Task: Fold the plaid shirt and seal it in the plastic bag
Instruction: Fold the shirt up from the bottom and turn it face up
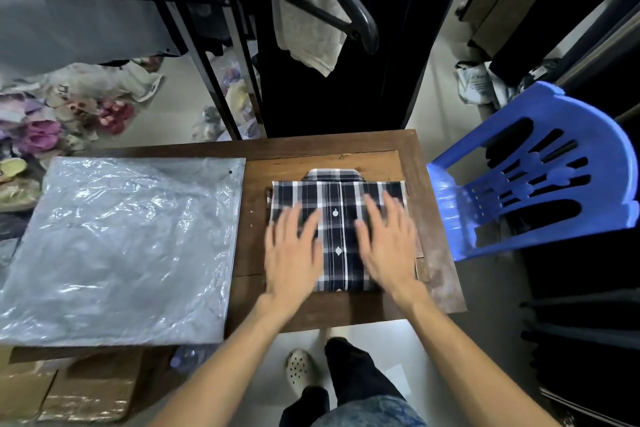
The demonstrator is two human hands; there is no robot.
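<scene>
The plaid shirt (337, 199), dark blue and white, lies folded into a neat rectangle on the right half of the wooden table (436, 253), collar at the far end and button placket facing up. My left hand (292, 253) lies flat on the shirt's left side with fingers spread. My right hand (388, 243) lies flat on its right side, fingers straight. Both hands are motion-blurred. The clear plastic bag (121, 250) lies flat and wrinkled on the table's left half, beside the shirt and apart from both hands.
A blue plastic chair (533, 177) stands right of the table. Black metal racks (214, 80) with hanging clothes rise behind it. Shoes and bags (69, 114) litter the floor at far left. Cardboard boxes (86, 392) sit under the table's near left corner.
</scene>
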